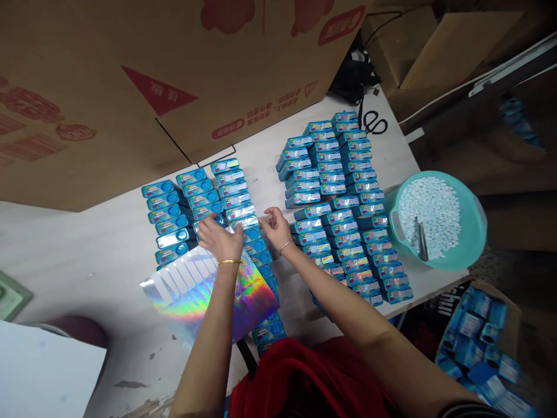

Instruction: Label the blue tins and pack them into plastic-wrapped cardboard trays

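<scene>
Left block: 3 columns of small blue rectangular boxes [202,198] on the white table [104,244], just below the brown cardboard carton [130,116].
Box tops, left block: shiny strip across the upper part of the rightmost column; round blue mark bare on most others.
Right block: upright blue boxes with iridescent strips [328,157], in 3 columns; nearly all look finished.
Progress (judged): right block done; 2 left columns and the lower rightmost column largely remain.
Film sheet: rainbow-silver holographic sheet [256,293] over lower boxes and table, beneath the left wrist; narrow pale bands at its upper left, so probably part used.
Left hand [216,239]: fingers spread, loosely bent, over middle-column boxes; thumb near the rightmost column.
Right hand [277,228]: fingers part-curled beside that column; cannot tell if anything is pinched.
Hands: near, apart.
</scene>
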The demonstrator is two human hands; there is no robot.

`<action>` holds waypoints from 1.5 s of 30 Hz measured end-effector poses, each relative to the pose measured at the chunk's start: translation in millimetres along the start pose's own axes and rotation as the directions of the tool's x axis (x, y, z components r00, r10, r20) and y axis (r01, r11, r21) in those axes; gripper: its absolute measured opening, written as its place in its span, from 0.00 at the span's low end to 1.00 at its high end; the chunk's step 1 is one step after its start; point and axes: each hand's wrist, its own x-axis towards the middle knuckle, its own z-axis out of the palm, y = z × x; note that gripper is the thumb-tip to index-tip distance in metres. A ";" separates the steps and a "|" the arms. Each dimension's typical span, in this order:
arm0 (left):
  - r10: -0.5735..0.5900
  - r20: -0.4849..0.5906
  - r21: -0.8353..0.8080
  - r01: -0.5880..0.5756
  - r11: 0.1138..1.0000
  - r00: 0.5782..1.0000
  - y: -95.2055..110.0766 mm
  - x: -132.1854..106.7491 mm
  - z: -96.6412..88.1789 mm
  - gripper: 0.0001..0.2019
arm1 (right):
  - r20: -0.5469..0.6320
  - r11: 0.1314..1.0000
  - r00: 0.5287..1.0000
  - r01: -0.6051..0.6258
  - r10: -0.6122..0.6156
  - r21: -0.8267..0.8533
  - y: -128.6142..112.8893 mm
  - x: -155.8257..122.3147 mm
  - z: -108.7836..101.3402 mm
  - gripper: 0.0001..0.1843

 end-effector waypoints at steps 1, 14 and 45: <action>0.005 0.007 0.000 -0.005 1.000 1.000 0.0 0.9 0.0 0.30 | 0.006 1.000 1.000 -0.002 0.002 0.028 2.6 -1.4 1.2 0.16; 0.294 0.010 -0.123 -0.291 0.949 0.956 -84.4 4.9 -80.9 0.12 | 0.077 0.899 0.942 0.334 -0.326 -0.282 -61.3 -20.1 0.9 0.14; 0.249 -0.098 -0.008 -0.251 0.968 0.963 -164.1 -120.6 -208.7 0.04 | 0.638 0.875 0.701 0.476 -0.319 -0.085 -122.9 -82.7 142.5 0.11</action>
